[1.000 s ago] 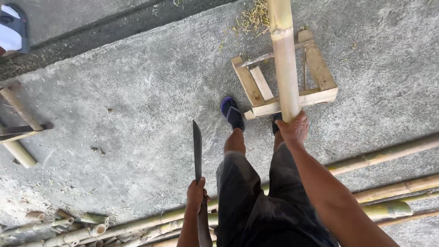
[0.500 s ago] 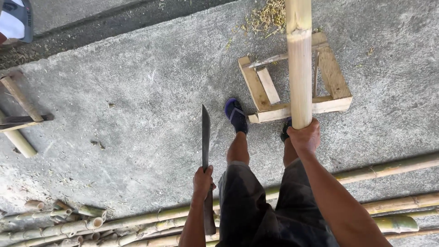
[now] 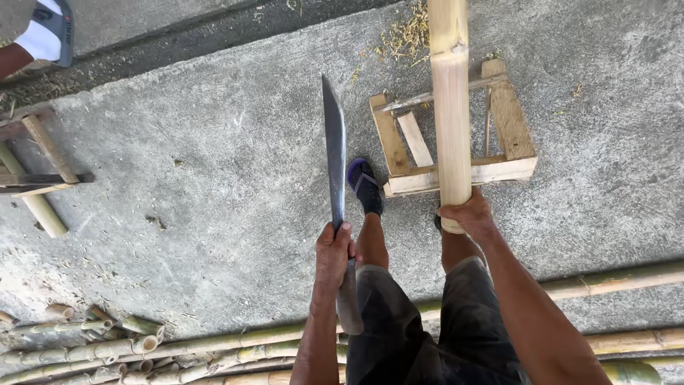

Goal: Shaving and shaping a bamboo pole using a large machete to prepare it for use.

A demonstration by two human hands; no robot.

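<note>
My right hand (image 3: 464, 214) grips the near end of a thick pale bamboo pole (image 3: 450, 107), which runs away from me over a small wooden frame stand (image 3: 499, 170) on the concrete. My left hand (image 3: 333, 249) holds the handle of a long dark machete (image 3: 333, 153), its blade pointing away from me, left of the pole and apart from it. My legs in dark shorts and a foot in a blue sandal (image 3: 365, 185) stand just behind the stand.
Long bamboo poles (image 3: 613, 281) and several short cut pieces (image 3: 107, 342) lie along the near edge of the concrete floor. Another wooden stand (image 3: 43, 160) sits at the left. Another person's foot in a white sock (image 3: 43, 36) shows at the top left. Bamboo shavings (image 3: 406, 32) lie past the stand.
My left hand has lifted the machete higher and swung it a little toward the pole. The pole and my right hand have stayed over the stand.
</note>
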